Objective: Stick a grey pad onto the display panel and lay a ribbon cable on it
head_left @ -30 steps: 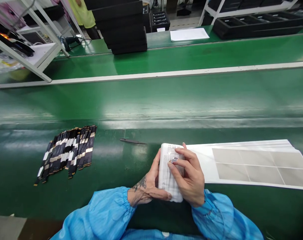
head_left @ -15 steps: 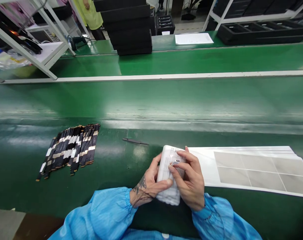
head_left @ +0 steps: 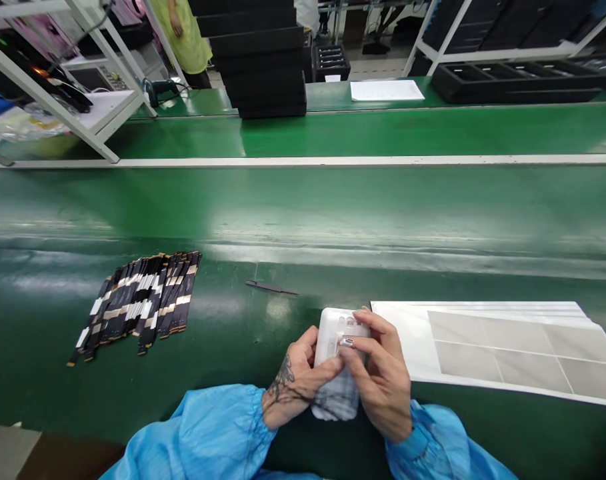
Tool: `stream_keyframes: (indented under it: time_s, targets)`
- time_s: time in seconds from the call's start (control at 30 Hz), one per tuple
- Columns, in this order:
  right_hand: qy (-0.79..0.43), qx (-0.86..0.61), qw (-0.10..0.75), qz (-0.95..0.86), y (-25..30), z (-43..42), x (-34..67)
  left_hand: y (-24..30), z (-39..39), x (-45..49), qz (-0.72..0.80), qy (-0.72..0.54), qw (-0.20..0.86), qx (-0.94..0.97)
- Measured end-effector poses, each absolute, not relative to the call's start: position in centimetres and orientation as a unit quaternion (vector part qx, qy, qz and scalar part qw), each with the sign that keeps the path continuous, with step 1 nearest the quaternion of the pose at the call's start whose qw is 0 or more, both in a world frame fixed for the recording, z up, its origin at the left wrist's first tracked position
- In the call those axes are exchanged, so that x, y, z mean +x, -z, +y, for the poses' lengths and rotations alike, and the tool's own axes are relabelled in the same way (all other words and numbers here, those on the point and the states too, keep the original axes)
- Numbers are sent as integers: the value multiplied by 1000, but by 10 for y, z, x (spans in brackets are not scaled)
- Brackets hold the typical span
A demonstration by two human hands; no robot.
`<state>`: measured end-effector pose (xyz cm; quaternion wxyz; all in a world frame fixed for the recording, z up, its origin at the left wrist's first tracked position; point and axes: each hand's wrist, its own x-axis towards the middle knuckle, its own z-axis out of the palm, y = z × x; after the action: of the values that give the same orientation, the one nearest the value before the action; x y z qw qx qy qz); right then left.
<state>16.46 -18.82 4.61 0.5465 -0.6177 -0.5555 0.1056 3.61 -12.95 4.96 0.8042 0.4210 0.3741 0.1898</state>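
A white phone-sized housing [head_left: 335, 333] lies lengthwise between both hands near the front edge of the green bench [head_left: 303, 213]. My left hand [head_left: 295, 380] wraps its left side, thumb laid across the face. My right hand [head_left: 383, 377] covers the right side, its fingertips pinched on a small part at the housing's upper middle. Both wrists come out of blue sleeves. A fanned row of black flex cables [head_left: 140, 303] with white and gold ends lies to the left, a hand's width or more away.
A stack of white sheets with grey film panels [head_left: 503, 347] lies right of the hands. A thin dark strip [head_left: 271, 288] rests just beyond them. Black trays [head_left: 263, 60] are stacked across the belt, with a white sheet [head_left: 387, 90], shelving racks and a person in yellow behind.
The housing and both hands have drawn slightly nearer to me and lower in view. My left thumb has slid further across the housing's face. The grip has stayed on.
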Motion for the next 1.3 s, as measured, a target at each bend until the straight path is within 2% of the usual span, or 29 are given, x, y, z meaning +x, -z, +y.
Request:
stream_keyframes:
  time_s: [0.2,0.5,0.67,0.87,1.03,1.3]
  targets:
    - [-215,-655,539,-485,-46,-191,167,-44,-133,33,375,-195,795,435]
    - [-223,-643,598,-424,-39,-188,161,-52,-133,35,392,-176,782,452]
    - [-248,-639,600,-412,-38,-186,161,-48,-134,34,393,-169,786,446]
    - [-421,-576,625,-318,-38,-188,162,-45,-134,32,377,-170,788,457]
    - [-389,-571,653,-310,-41,-188,160,-42,-136,29,383,-163,771,483]
    - [-345,-594,623,-374,-45,-193,155,-47,-134,29,385,-160,761,497]
